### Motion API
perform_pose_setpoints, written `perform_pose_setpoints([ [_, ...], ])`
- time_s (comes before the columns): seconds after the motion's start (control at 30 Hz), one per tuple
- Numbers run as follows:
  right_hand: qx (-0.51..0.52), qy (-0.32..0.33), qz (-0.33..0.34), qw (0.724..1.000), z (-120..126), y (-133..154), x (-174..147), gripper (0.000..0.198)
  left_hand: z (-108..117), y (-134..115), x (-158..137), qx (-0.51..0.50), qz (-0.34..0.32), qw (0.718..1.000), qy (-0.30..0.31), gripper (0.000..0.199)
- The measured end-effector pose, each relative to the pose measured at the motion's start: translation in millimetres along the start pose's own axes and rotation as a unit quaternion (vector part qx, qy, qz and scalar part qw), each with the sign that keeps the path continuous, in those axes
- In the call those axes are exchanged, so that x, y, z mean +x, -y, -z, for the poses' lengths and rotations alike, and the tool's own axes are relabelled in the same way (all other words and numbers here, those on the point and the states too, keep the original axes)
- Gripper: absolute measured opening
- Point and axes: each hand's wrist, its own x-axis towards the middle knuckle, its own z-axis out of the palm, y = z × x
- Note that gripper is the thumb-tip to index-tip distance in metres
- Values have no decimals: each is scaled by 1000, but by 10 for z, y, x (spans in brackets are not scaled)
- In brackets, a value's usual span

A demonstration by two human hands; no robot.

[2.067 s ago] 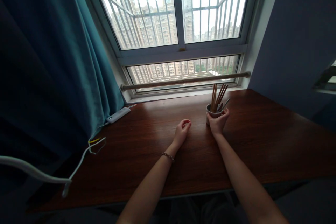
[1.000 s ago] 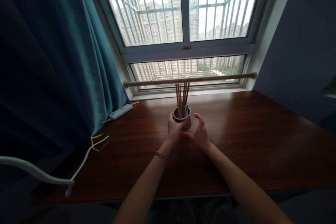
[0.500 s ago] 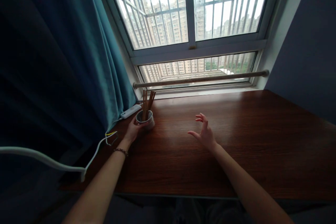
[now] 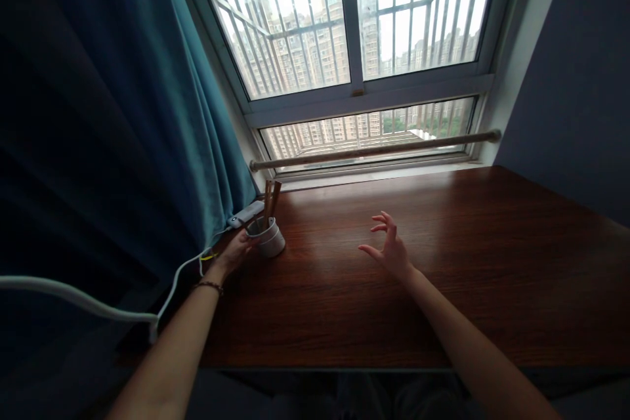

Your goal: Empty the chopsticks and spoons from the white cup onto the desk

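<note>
The left hand (image 4: 236,251) grips a small pale cup (image 4: 268,238) at its near-left side, fingers wrapped against its wall. The cup stands on the dark wooden table (image 4: 443,289) at the far left, tilted slightly, with brown chopsticks (image 4: 270,200) rising from it. Just beyond it lies a white power strip (image 4: 245,214) beside the teal curtain (image 4: 147,111). The right hand (image 4: 388,246) hovers released, fingers spread, well apart to the right of the cup.

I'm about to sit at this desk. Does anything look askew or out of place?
The cup of chopsticks leans right, tipped in the left hand near the curtain. A white cable trails off the desk's left edge. Nothing spilled.
</note>
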Motion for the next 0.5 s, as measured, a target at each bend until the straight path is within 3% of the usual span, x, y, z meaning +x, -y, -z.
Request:
perform_pose_setpoints([
  [0.23, -13, 3, -13, 1000, 12, -71, -29, 92, 111, -74, 50, -22, 38, 999, 20, 65],
  [0.5, -25, 9, -29, 999, 21, -170, -27, 90, 416, 199, 275, 5, 43, 999, 31, 56],
])
